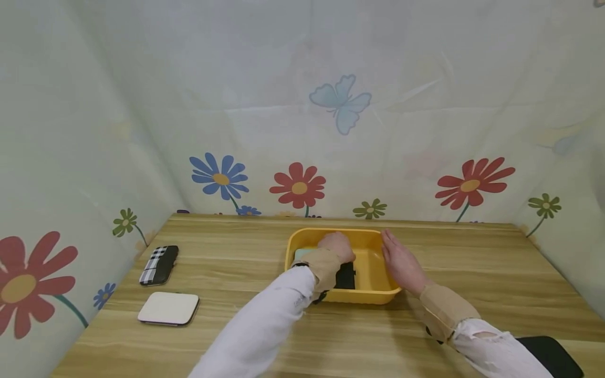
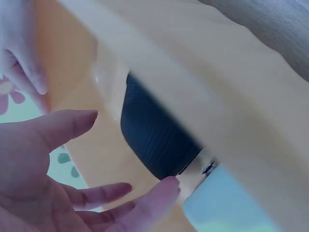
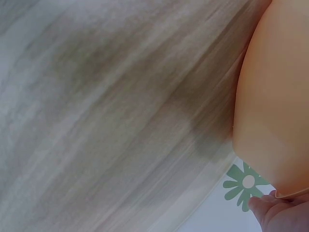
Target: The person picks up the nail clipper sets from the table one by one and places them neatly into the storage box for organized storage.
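Yellow walls of a tray (image 1: 359,297) stand before us on the wood-grain table (image 1: 227,341). We record the left hand (image 1: 337,247) inside it; in the left wrist view its thumb and fingers are spread well apart, with one fingertip at the corner of a black case (image 1: 346,277). We cannot tell whether that fingertip touches. The black case lies in the tray, just beside a pale blue case (image 1: 306,253). We see the right hand (image 1: 404,264) against the tray's right side, fingers fairly straight at the rim. To the left, outside the tray, we note a plaid-and-black case (image 1: 159,265) and a white case (image 1: 168,308), near each other.
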Motion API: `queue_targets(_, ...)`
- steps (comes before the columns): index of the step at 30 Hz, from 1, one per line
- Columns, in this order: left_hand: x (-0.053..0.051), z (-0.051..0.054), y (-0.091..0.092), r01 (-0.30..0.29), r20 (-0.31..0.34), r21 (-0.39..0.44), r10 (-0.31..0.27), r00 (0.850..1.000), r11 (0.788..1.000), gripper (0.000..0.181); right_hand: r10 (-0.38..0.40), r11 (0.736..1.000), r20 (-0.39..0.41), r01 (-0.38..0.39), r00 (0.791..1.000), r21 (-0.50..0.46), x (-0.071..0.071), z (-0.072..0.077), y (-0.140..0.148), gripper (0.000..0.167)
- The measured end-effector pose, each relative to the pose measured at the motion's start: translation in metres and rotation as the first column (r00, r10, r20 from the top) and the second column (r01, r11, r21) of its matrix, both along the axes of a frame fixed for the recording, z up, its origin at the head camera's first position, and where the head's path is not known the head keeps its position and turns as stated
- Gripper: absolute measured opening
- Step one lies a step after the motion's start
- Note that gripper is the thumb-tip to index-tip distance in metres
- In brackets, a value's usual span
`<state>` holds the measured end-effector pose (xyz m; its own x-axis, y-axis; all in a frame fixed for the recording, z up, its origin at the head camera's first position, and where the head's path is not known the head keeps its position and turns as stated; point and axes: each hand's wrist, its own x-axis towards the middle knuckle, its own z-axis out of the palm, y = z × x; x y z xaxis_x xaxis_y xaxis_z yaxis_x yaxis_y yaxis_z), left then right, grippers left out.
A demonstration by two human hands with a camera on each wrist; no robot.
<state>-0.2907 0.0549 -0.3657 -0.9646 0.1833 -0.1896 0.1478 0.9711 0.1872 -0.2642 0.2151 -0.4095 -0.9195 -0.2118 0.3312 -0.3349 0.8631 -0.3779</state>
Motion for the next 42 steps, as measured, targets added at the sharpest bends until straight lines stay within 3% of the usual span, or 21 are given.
queue_targets(7,0.007,0.014,0.001,0.026,-0.099,0.004,-0.025,0.995,1.0,0.033,-0.001,1.0,-0.006,0.001,1.0,0.0,0.001,-0.001,0.002,0.04)
queue_targets(13,0.011,0.017,0.0,0.011,-0.109,0.001,-0.011,0.994,1.0,0.049,0.001,1.0,0.007,-0.002,1.0,0.011,-0.001,-0.003,0.004,0.041)
queue_targets(24,0.01,0.029,-0.026,0.036,-0.069,0.074,-0.031,0.997,0.997,0.033,0.008,1.0,0.006,-0.008,1.0,0.02,-0.001,-0.002,0.003,0.041)
queue_targets(35,0.003,0.021,-0.056,0.032,-0.082,0.164,-0.018,0.996,0.986,0.019,0.017,1.0,-0.013,-0.017,1.0,0.021,0.0,0.0,0.001,0.04)
queue_targets(42,0.009,0.025,-0.068,0.057,-0.11,0.184,-0.037,0.993,0.981,0.02,0.015,1.0,0.002,-0.015,1.0,0.017,0.0,-0.001,0.002,0.041)
